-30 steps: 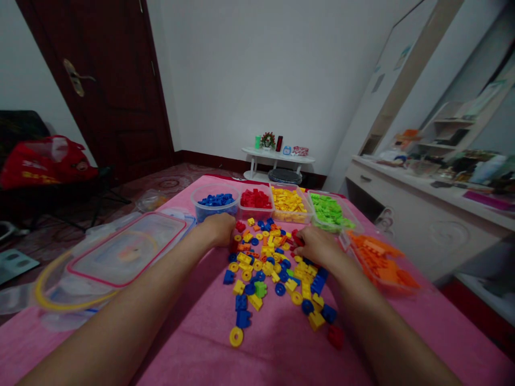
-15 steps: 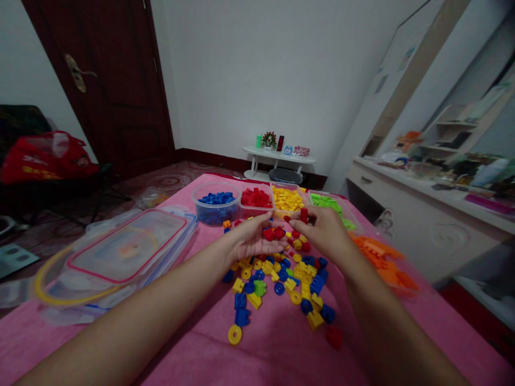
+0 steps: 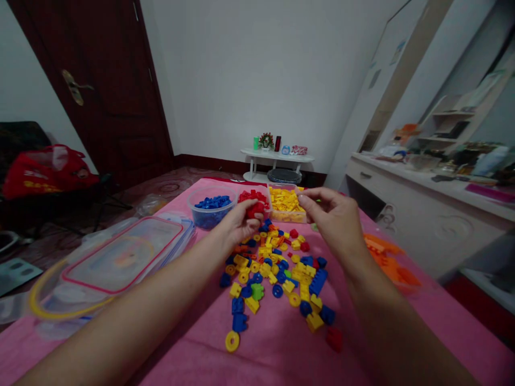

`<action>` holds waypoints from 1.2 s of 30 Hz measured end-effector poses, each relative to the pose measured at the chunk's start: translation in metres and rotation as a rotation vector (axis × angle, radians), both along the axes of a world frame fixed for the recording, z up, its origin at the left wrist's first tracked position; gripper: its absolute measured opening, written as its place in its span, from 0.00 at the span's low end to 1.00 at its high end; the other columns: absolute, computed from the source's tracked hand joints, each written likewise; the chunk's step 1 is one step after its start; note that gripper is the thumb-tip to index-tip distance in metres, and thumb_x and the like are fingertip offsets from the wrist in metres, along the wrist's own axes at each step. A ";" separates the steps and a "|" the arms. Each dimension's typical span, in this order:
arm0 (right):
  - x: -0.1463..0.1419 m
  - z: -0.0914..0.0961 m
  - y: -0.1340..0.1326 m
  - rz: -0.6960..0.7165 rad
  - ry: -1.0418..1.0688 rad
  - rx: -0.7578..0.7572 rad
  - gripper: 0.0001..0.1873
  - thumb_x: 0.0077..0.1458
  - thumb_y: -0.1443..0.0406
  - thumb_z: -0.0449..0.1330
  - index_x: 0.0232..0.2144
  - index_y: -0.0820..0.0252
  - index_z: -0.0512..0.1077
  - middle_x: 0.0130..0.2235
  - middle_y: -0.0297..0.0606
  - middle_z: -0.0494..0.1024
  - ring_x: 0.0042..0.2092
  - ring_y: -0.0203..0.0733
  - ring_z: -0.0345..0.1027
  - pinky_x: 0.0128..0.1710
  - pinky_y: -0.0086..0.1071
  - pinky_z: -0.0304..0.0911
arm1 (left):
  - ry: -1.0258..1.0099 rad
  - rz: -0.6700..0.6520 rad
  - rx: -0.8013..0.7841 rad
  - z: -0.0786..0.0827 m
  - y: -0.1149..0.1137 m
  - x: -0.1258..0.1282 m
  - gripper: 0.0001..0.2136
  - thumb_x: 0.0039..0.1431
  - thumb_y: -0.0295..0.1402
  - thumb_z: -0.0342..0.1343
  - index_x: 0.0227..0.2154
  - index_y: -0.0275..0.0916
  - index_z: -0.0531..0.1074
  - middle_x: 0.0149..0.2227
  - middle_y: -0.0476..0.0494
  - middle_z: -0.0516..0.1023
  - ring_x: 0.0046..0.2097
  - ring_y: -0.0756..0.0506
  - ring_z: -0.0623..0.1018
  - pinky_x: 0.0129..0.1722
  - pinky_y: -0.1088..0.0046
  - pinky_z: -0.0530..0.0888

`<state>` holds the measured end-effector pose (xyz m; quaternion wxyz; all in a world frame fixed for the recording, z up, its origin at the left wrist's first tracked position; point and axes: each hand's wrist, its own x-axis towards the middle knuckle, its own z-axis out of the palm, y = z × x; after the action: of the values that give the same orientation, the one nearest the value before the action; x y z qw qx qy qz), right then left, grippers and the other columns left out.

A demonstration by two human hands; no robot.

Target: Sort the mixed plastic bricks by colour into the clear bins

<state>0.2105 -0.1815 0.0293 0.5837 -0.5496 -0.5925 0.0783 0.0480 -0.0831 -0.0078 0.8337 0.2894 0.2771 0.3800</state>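
My left hand (image 3: pixel 243 225) is closed around several red toy bricks (image 3: pixel 255 210), just in front of the clear box of red bricks (image 3: pixel 269 215). My right hand (image 3: pixel 336 220) hovers by the right side of the clear box of yellow bricks (image 3: pixel 287 216). Its thumb and forefinger are slightly apart, with nothing visible between them. Below both hands, a loose pile of mixed bricks (image 3: pixel 265 251), mostly yellow and blue with some red, orange and green pieces, spreads over the pink cloth (image 3: pixel 193 343).
A round tub of blue bricks (image 3: pixel 211 217) stands at the back left. Orange pieces (image 3: pixel 388 262) fill a container on the right, partly behind my right arm. Stacked clear lids (image 3: pixel 124 257) lie on the left. Beyond the table are a low white stand (image 3: pixel 277 156) and a dresser (image 3: pixel 406 193).
My left hand has moved up and left to the red box, its fingers closing over red bricks. The red piece seen in my right hand no longer shows there; that hand shifted slightly right.
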 end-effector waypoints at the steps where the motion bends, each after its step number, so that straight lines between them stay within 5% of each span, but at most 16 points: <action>1: 0.003 0.003 -0.001 -0.017 0.011 0.015 0.13 0.49 0.59 0.60 0.30 0.64 0.75 0.24 0.35 0.74 0.21 0.31 0.60 0.20 0.25 0.57 | 0.091 0.086 0.085 0.008 0.011 0.002 0.09 0.58 0.24 0.45 0.23 0.33 0.62 0.20 0.50 0.63 0.17 0.58 0.62 0.11 0.90 0.53; 6: 0.015 0.004 0.001 -0.066 0.036 0.015 0.12 0.48 0.59 0.60 0.29 0.64 0.75 0.24 0.35 0.74 0.21 0.31 0.60 0.21 0.25 0.56 | 0.375 0.317 0.305 0.030 0.074 0.020 0.07 0.58 0.26 0.46 0.25 0.34 0.63 0.21 0.50 0.64 0.20 0.58 0.64 0.19 0.88 0.64; 10: 0.025 -0.013 0.012 -0.109 -0.066 -0.019 0.12 0.50 0.60 0.58 0.30 0.64 0.75 0.26 0.37 0.76 0.24 0.34 0.64 0.24 0.27 0.58 | 0.587 0.340 0.410 0.030 0.103 0.025 0.05 0.50 0.28 0.58 0.28 0.32 0.69 0.25 0.47 0.69 0.26 0.53 0.69 0.28 0.77 0.72; 13: 0.030 -0.035 0.022 -0.191 -0.268 -0.116 0.11 0.51 0.62 0.56 0.29 0.61 0.76 0.30 0.37 0.78 0.30 0.38 0.68 0.30 0.28 0.60 | 0.843 0.265 0.633 0.030 0.099 0.023 0.10 0.42 0.31 0.64 0.28 0.31 0.74 0.29 0.43 0.74 0.32 0.49 0.72 0.35 0.72 0.72; 17: 0.030 -0.064 0.030 -0.212 -0.551 -0.417 0.10 0.49 0.65 0.56 0.31 0.55 0.77 0.33 0.35 0.79 0.34 0.38 0.70 0.31 0.28 0.58 | 1.224 0.116 1.321 0.029 0.069 0.016 0.11 0.49 0.35 0.58 0.33 0.35 0.78 0.34 0.42 0.79 0.37 0.46 0.75 0.39 0.74 0.69; 19: 0.028 -0.074 0.031 -0.210 -0.665 -0.515 0.10 0.49 0.66 0.56 0.32 0.53 0.77 0.35 0.34 0.79 0.37 0.39 0.70 0.32 0.28 0.57 | 1.259 -0.002 1.476 0.025 0.049 0.008 0.11 0.51 0.34 0.54 0.35 0.35 0.78 0.34 0.43 0.80 0.35 0.47 0.76 0.36 0.75 0.69; 23: 0.021 -0.086 0.031 -0.196 -0.821 -0.608 0.10 0.48 0.65 0.58 0.34 0.53 0.77 0.39 0.37 0.79 0.42 0.41 0.69 0.34 0.29 0.56 | 1.544 -0.216 1.504 0.016 0.011 -0.016 0.10 0.49 0.30 0.54 0.32 0.39 0.79 0.31 0.43 0.80 0.32 0.46 0.76 0.32 0.75 0.68; 28: 0.016 -0.083 0.029 -0.162 -0.846 -0.609 0.14 0.48 0.67 0.56 0.37 0.54 0.76 0.37 0.38 0.79 0.39 0.41 0.70 0.31 0.29 0.54 | 1.891 -0.332 1.404 0.010 -0.015 -0.040 0.08 0.46 0.32 0.57 0.29 0.39 0.79 0.33 0.37 0.79 0.36 0.41 0.77 0.31 0.72 0.68; 32: 0.025 -0.071 0.028 -0.213 -0.712 -0.513 0.18 0.51 0.67 0.53 0.44 0.54 0.73 0.38 0.37 0.78 0.37 0.40 0.70 0.32 0.28 0.55 | 1.825 -0.430 1.349 0.000 -0.018 -0.046 0.10 0.44 0.39 0.60 0.29 0.40 0.78 0.33 0.38 0.79 0.35 0.41 0.77 0.30 0.72 0.68; 36: 0.038 -0.072 0.029 -0.256 -0.630 -0.392 0.20 0.53 0.69 0.51 0.46 0.54 0.72 0.42 0.37 0.77 0.39 0.38 0.69 0.36 0.28 0.58 | 1.725 -0.425 1.312 -0.013 -0.013 -0.053 0.11 0.41 0.27 0.58 0.31 0.42 0.77 0.33 0.43 0.79 0.34 0.45 0.77 0.28 0.76 0.67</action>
<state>0.2483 -0.1522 -0.0422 0.2625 -0.7172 -0.6431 -0.0561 -0.0053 -0.0964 -0.0211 0.0933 0.8853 0.4548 -0.0272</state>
